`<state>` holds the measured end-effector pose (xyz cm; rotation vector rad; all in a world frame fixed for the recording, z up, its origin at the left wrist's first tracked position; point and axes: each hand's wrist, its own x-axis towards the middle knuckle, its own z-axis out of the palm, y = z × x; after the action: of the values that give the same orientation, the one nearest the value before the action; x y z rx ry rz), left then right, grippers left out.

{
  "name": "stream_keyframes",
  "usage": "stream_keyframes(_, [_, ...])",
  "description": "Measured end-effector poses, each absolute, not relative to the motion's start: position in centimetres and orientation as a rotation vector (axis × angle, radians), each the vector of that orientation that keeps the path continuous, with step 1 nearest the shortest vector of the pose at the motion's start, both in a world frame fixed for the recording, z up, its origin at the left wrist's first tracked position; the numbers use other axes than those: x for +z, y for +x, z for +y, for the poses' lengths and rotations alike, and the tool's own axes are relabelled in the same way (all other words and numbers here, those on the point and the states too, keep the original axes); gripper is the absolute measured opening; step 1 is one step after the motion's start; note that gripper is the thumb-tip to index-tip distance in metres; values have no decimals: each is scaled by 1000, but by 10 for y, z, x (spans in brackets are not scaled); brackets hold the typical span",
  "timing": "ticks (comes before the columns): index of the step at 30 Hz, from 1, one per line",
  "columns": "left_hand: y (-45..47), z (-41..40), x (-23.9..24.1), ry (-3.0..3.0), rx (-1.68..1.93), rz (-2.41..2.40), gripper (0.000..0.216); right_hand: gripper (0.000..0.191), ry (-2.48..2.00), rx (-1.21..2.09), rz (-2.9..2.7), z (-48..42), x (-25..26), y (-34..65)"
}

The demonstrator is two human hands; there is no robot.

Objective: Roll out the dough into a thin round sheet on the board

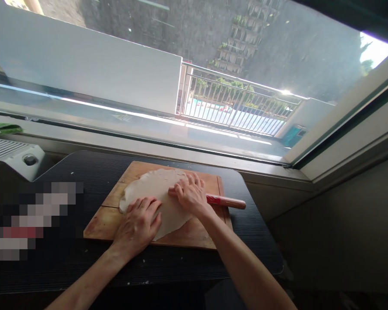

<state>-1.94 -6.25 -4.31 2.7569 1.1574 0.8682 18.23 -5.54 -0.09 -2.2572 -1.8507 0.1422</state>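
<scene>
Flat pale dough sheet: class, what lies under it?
The flat pale dough sheet lies on a wooden cutting board. Both hands cover part of it; the rolling pin's middle is hidden.

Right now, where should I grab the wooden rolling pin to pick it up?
Probably by the bare end of the reddish-brown wooden rolling pin, coming from the right. That end sticks out past the edge of the light wooden cutting board, while the right hand covers its other end on the flat pale dough sheet.

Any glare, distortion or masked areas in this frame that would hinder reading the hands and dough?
Head view: strong backlight from the window, blown-out glare at top right; wide-angle bending of the frame lines; a pixelated block at left. The left hand, right hand, dough and rolling pin stay sharp, evenly lit.
</scene>
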Motion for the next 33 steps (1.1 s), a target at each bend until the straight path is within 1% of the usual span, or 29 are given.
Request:
stream_keyframes(3, [-20,-62,-43,2754,875,1152,26,54,-2273,100,-1796,-51,-2,184])
stream_keyframes(5, [-20,-62,-43,2744,882,1154,26,59,-2334,146,-1686,-26,5,194])
stream_keyframes(8, [-19,-63,-42,2723,889,1160,25,61,-2429,217,-1545,6,15,207])
stream_keyframes(11, [-19,-63,-41,2712,914,1153,25,63,-2422,237,-1581,-6,11,203])
stream_keyframes(16, [-19,-64,-42,2725,920,1141,26,58,-2225,84,-1863,-55,-6,185])
stream_keyframes(20, [-19,-64,-41,2724,899,1154,26,57,-2277,79,-1774,-18,6,202])
stream_keyframes(22, [-19,-64,-41,2717,895,1155,26,56,-2364,151,-1673,8,15,213])
stream_keyframes(24, [-20,-63,-40,2709,896,1157,26,56,-2428,234,-1612,15,18,216])
stream_keyframes(26, [-20,-63,-40,2704,906,1157,26,58,-2398,245,-1665,-2,13,209])
stream_keyframes(30, [-19,-63,-41,2712,916,1150,26,56,-2192,32,-1895,-55,-6,184])
stream_keyframes(33, [-19,-64,-43,2720,900,1160,27,56,-2218,-10,-1845,-49,-7,184])
